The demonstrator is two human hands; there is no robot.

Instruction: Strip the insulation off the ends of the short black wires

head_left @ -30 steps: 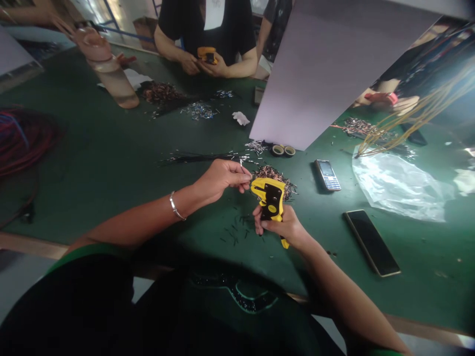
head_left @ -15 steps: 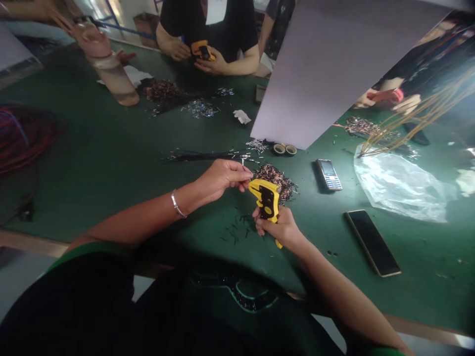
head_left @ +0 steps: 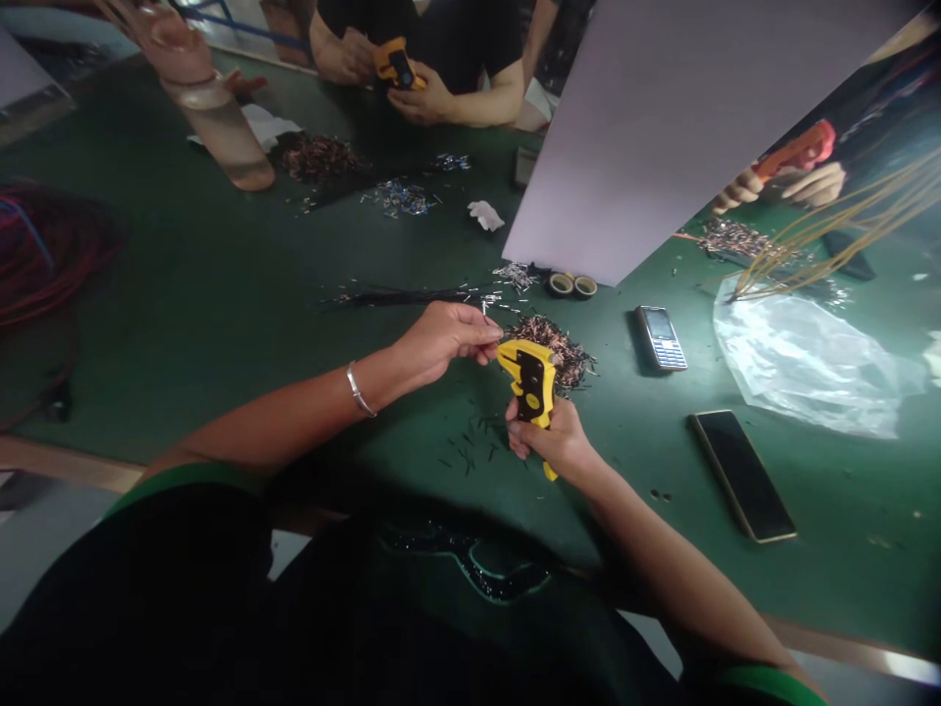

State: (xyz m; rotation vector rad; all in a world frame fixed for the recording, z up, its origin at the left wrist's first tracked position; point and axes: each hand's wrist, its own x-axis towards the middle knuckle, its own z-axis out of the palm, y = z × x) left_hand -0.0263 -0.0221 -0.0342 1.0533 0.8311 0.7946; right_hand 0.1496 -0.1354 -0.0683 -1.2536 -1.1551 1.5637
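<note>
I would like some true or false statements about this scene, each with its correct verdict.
1. The right hand grips a yellow and black wire stripper. True.
2. The metal bangle is on the right wrist. False: it is on the left wrist, behind the left hand.
3. A pile of copper-coloured wire bits lies just beyond the stripper. True.
4. The person across the table has nothing in their hands. False: that person holds a yellow tool.
</note>
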